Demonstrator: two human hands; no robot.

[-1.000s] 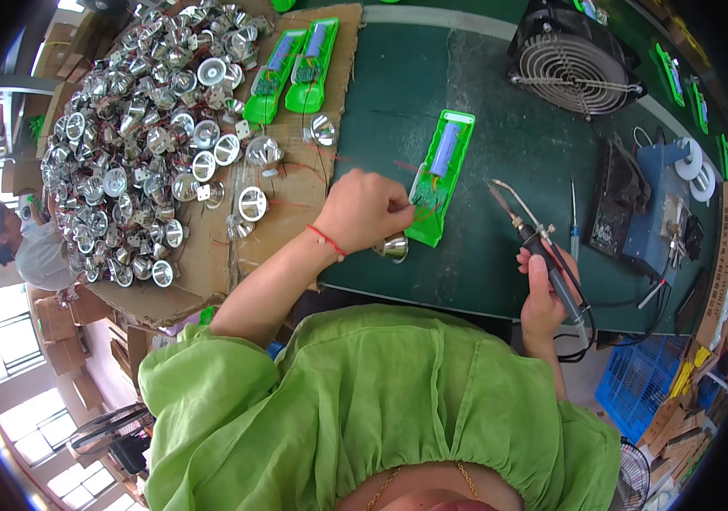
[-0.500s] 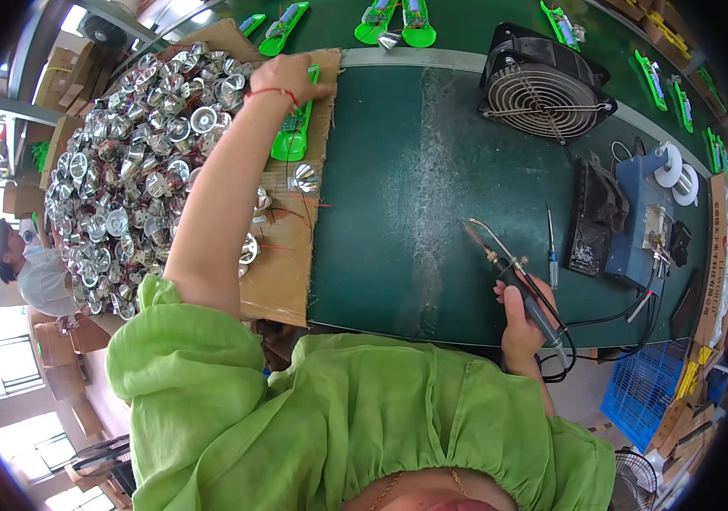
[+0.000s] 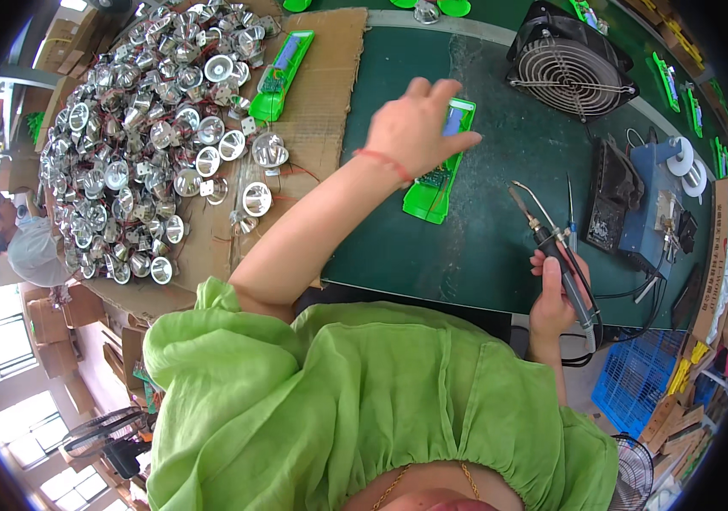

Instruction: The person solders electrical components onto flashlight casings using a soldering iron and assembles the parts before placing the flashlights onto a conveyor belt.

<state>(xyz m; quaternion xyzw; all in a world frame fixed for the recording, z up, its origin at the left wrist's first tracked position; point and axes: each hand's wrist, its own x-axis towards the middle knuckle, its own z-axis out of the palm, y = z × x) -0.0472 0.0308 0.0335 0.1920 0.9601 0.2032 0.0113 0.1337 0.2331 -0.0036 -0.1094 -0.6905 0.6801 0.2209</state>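
Moved: left hand back from far cardboard, now over green mat with green flashlight housing.
Left grip: fingers around housing's upper end, lower end on mat.
Right grip: right hand clenched on soldering iron, tip up-left, apart from housing.
Left of mat: heap of silver reflectors on cardboard.
Behind: fan.
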